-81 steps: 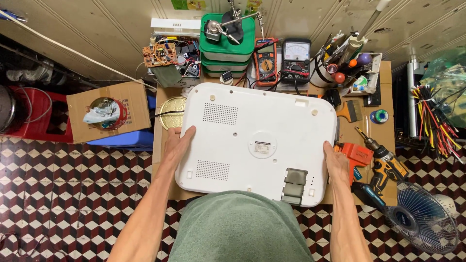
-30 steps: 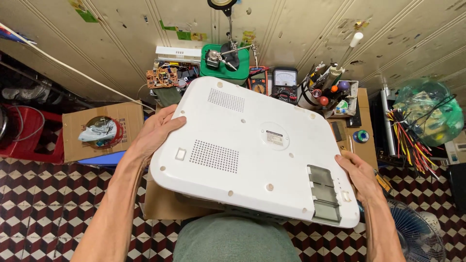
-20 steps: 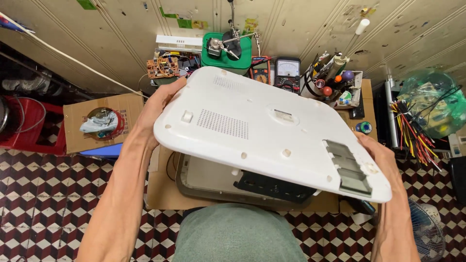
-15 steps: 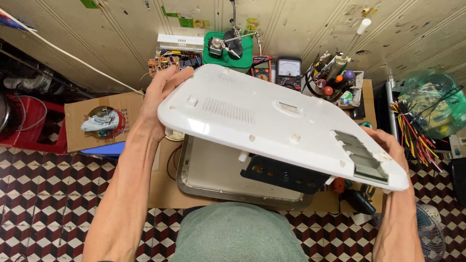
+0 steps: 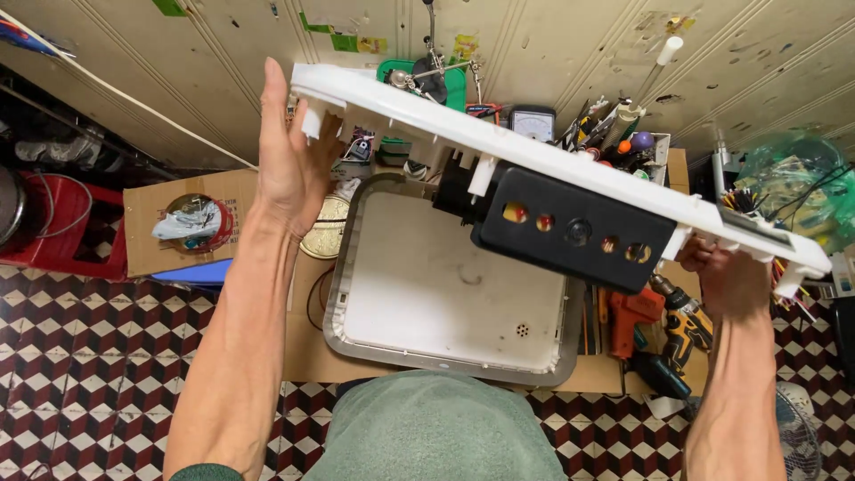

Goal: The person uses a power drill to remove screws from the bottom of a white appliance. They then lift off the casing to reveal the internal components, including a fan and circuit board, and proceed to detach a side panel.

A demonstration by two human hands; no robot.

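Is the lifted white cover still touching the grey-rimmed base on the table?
Apart. The head view shows the white cover raised in both hands, with the base lying open below it.

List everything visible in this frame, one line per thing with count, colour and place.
white cover panel: 1, white, lifted and tilted over the table
black module: 1, black, fixed under the panel
tray-shaped base: 1, grey rim, white inside, on the table
analog meter: 1, dark, table back
cordless drill: 1, yellow-black, table right
cardboard box: 1, brown, left of table
left hand: 1, on the panel's left end
right hand: 1, under the panel's right end
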